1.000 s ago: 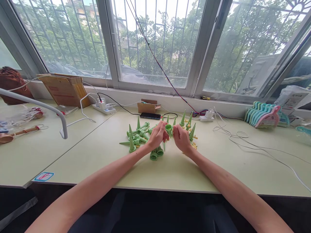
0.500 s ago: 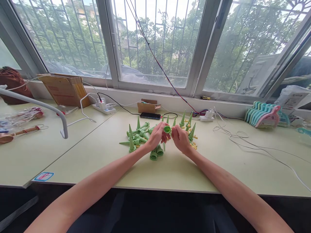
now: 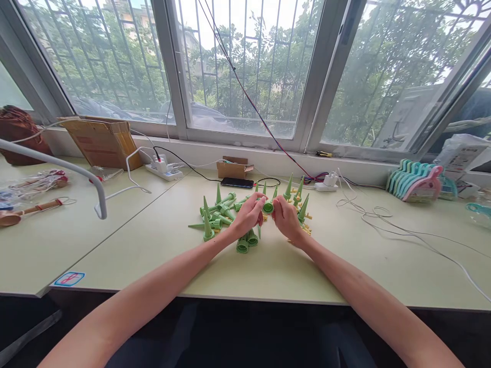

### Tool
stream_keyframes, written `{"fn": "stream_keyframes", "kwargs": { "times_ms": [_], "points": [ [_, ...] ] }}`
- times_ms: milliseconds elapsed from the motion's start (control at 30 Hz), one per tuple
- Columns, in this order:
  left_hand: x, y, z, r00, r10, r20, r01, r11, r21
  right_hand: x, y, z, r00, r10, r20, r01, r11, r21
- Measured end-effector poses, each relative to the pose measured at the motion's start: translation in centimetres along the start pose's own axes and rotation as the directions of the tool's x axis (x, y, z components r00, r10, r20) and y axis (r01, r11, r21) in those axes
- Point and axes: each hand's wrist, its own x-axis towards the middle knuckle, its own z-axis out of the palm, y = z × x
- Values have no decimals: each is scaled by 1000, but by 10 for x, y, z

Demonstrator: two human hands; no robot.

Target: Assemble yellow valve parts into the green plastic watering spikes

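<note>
Between my hands, above the table, is a green plastic watering spike (image 3: 268,207) with its round open end facing me. My left hand (image 3: 248,214) grips it from the left, fingers curled around its side. My right hand (image 3: 287,217) is closed in a pinch against its right side; whatever lies between those fingertips is hidden. Left of my hands lies a pile of green spikes (image 3: 224,208), some standing point up. Two more spikes (image 3: 242,245) show their open ends below my left hand. Spikes with small yellow valves (image 3: 304,208) stand beyond my right hand.
A black phone (image 3: 237,182) and a small cardboard box (image 3: 233,167) lie behind the spikes. Power strips (image 3: 164,172) and loose cables (image 3: 378,217) run along the back and right. Small hangers (image 3: 414,181) stand at right; a grey curved bar (image 3: 100,191) juts in at left.
The spike in my hands has tipped toward me and back, its open end shifting slightly left, then right. My hands stay at almost the same spot. The other spikes have not moved.
</note>
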Motion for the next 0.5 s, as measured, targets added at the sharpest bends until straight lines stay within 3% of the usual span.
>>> {"fn": "stream_keyframes", "kwargs": {
  "times_ms": [500],
  "points": [
    [-2, -4, 0, 987, 162, 5, -159, 964, 215, 1, 7, 1, 999, 37, 9, -36, 999, -38]
  ]
}}
